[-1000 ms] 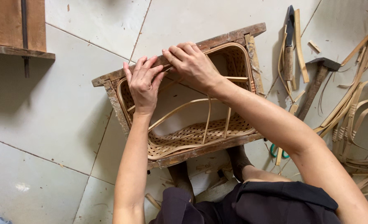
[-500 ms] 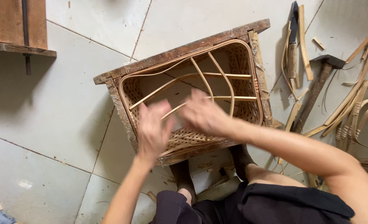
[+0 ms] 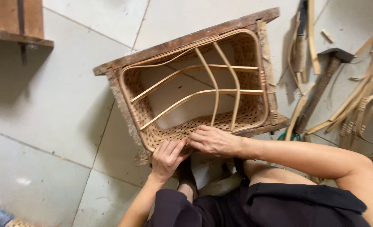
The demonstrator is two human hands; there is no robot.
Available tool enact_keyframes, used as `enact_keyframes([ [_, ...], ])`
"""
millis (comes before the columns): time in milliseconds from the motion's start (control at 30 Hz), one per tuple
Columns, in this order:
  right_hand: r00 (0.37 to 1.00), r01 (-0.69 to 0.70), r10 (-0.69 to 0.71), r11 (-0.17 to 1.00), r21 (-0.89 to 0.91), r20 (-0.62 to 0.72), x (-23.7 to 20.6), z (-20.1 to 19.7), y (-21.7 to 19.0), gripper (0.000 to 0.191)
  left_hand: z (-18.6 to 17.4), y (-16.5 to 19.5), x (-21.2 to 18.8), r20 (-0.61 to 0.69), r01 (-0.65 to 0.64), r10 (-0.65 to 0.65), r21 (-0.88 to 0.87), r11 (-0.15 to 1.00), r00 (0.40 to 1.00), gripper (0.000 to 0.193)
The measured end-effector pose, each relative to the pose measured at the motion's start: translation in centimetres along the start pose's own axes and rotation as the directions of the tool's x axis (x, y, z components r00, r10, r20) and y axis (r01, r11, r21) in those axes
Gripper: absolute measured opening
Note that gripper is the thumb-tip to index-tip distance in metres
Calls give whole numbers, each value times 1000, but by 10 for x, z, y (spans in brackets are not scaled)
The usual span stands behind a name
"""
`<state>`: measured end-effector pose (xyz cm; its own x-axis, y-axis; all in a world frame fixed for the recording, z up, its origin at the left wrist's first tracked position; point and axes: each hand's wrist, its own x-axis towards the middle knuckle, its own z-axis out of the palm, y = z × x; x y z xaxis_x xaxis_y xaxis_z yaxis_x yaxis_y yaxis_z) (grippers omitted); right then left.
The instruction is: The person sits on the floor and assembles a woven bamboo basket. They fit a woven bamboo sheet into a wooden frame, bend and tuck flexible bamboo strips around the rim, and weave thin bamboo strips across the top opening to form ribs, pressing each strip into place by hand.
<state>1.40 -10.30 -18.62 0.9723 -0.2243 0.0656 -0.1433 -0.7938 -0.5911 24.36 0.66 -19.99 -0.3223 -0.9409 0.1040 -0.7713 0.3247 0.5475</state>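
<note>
At the frame's centre, the left hand [image 3: 167,156] and right hand [image 3: 214,141] both pinched the near rim of the woven cane basket [image 3: 195,90] in its wooden frame [image 3: 186,40] on the tiled floor [image 3: 47,105], apparently steadying or tucking a strand there.

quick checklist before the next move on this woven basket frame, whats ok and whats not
1. Left hand on the near rim of the basket frame: ok, fingers rest on the weave.
2. Right hand on the same rim, beside the left: ok.
3. Curved ribs seated across the opening: ok, none visibly loose.
4. Frame steady on the tiled floor: cannot tell, its underside is hidden.
5. Hammer clear of the hands: ok, lying to the right of the frame.
6. Loose cane strips away from the frame: ok.
</note>
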Motion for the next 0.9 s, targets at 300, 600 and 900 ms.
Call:
enact_keyframes([
  [300, 353, -602, 611, 728, 329, -708, -134, -63, 90, 9, -4, 23, 8, -22, 93, -95, -60, 994, 995, 60],
  [600, 162, -967, 807, 245, 72, -567, -285, -3, 130, 11, 15, 55, 15, 6, 165, -165, -59, 984, 986, 61],
  [900, 40, -257, 648, 742, 619, -760, -233, -170, 94, 10, 18, 50, 22, -24, 95, -95, 19, 995, 995, 57],
])
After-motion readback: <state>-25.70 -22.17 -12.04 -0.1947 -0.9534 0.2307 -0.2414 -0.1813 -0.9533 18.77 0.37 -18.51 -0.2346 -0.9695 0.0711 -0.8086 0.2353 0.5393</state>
